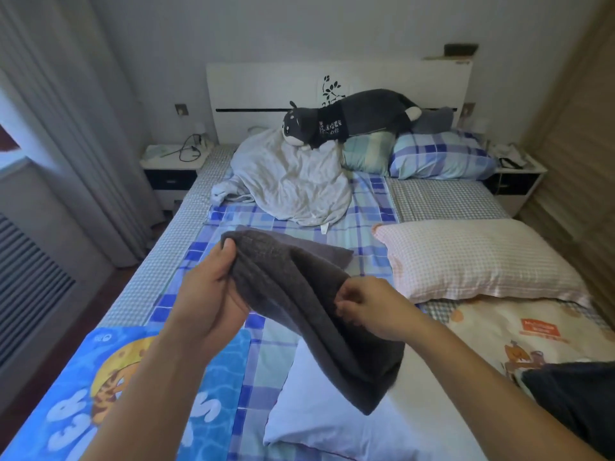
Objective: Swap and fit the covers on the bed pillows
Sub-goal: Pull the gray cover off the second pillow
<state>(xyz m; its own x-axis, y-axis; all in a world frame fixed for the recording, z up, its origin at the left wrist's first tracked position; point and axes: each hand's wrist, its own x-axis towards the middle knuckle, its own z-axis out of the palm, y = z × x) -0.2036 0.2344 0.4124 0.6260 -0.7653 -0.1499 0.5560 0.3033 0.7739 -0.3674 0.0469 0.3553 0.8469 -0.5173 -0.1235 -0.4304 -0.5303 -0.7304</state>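
A bare white pillow [349,424] lies nearest on the bed [159,261], its far end under a dark grey cover [299,294] held up above it. The left hand [213,294] pinches the cover's far corner between thumb and curled fingers; the right hand [369,306] grips its near edge with curled fingers. Beyond, to the right, lies a pink checked pillow [476,261]. Farther off, a crumpled white sheet [286,174], a blue plaid pillow [439,154] and a dark plush toy [349,118] sit near the headboard [266,91].
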